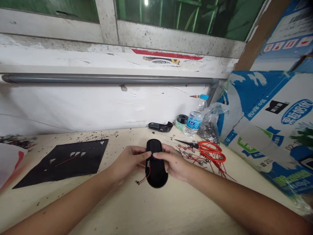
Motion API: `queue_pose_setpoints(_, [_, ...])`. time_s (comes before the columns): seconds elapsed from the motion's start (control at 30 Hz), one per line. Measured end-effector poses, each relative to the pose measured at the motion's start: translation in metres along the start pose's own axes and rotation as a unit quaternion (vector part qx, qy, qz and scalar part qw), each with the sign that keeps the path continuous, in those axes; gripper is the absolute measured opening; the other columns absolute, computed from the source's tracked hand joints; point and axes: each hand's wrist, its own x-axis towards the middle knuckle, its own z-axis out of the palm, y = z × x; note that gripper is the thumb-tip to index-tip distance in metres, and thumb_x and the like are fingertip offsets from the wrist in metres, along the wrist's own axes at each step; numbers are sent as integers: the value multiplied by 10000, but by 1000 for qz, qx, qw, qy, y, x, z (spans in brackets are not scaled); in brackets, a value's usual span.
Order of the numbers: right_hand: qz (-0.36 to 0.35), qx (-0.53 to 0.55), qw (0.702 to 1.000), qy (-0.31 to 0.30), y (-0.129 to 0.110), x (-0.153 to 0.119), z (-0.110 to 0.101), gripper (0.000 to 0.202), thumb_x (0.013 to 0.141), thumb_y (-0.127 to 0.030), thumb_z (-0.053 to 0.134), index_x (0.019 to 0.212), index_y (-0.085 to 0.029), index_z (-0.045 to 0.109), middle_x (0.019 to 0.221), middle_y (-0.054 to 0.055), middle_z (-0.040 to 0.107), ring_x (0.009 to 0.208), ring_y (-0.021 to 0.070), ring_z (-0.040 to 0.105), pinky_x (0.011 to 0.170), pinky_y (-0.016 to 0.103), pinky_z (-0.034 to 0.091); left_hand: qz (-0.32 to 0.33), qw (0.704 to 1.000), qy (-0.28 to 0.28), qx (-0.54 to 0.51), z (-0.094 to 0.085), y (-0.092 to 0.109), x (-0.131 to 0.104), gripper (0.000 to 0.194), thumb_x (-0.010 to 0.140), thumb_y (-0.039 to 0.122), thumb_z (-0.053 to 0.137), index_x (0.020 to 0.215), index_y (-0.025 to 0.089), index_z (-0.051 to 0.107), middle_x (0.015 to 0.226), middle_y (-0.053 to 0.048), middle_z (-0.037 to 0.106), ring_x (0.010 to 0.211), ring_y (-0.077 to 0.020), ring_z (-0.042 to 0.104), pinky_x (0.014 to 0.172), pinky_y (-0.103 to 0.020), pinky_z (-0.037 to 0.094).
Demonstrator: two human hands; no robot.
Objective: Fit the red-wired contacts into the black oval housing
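Note:
Both of my hands grip a long black plastic housing (156, 174) with rounded ends, above the front middle of the table. My left hand (129, 160) is closed on its left edge, thumb pressing near the middle. From the other side my right hand (174, 161) holds it, with its thumb also on the face, close to the other thumb. The fingers behind the housing are partly hidden. A red and a black wire (147, 174) come out of the housing's left side and end in a small dark tip at lower left.
Orange-handled scissors (211, 150) lie on red wires and small metal parts at right. Behind stand a water bottle (194, 122), a tape roll (181, 122), a bag of small parts (209, 127) and another black housing (160, 126). A black sheet (90, 160) lies left; cartons (266, 114) border the right.

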Motion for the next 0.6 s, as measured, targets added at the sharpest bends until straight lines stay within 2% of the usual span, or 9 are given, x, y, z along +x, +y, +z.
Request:
queue_pose_setpoints(0.1, [-20, 16, 1000, 12, 1, -1, -1, 323, 689, -300, 835, 939, -176, 673, 860, 28, 688, 738, 165, 658, 630, 287, 561, 6, 995, 85, 45, -4, 6, 1, 457, 819, 434, 722, 1173, 158, 635, 861, -77, 712, 681, -192, 675, 612, -306, 543])
queue_pose_setpoints(0.17, [-55, 16, 998, 30, 2, -1, -1, 317, 685, -310, 847, 909, -186, 661, 868, 25, 683, 782, 184, 657, 664, 335, 586, 50, 983, 135, 118, -5, 11, -1, 384, 837, 431, 690, 1117, 170, 652, 914, -91, 721, 743, -214, 691, 636, -316, 553])
queue_pose_setpoints(0.27, [-98, 8, 993, 58, 5, -1, 0, 323, 681, -334, 859, 884, -195, 650, 875, 19, 684, 813, 192, 655, 683, 362, 597, 143, 943, 135, 268, -1, 14, -7, 229, 845, 390, 669, 919, 184, 736, 930, -91, 745, 840, -244, 687, 708, -322, 544])
queue_pose_setpoints(0.33, [-113, 1, 991, 67, 7, -2, 2, 332, 682, -341, 862, 897, -195, 655, 911, 24, 698, 833, 192, 663, 707, 368, 599, 184, 906, 137, 357, 5, 13, -10, 196, 845, 364, 673, 915, 202, 757, 920, -79, 753, 821, -244, 677, 693, -322, 516])
queue_pose_setpoints(0.43, [-114, -10, 991, 64, 9, -4, 6, 345, 677, -343, 868, 905, -190, 659, 925, 39, 717, 835, 190, 678, 720, 354, 594, 213, 858, 137, 447, 11, 9, -12, 182, 906, 311, 605, 934, 211, 754, 890, -68, 746, 774, -224, 660, 662, -315, 471])
queue_pose_setpoints(0.6, [-104, -22, 992, 70, 11, -4, 7, 360, 666, -367, 874, 895, -187, 662, 886, 34, 725, 804, 185, 683, 722, 352, 587, 236, 796, 121, 544, 13, 0, -12, 283, 979, 205, 456, 898, 157, 723, 824, -89, 711, 728, -213, 643, 634, -307, 435])
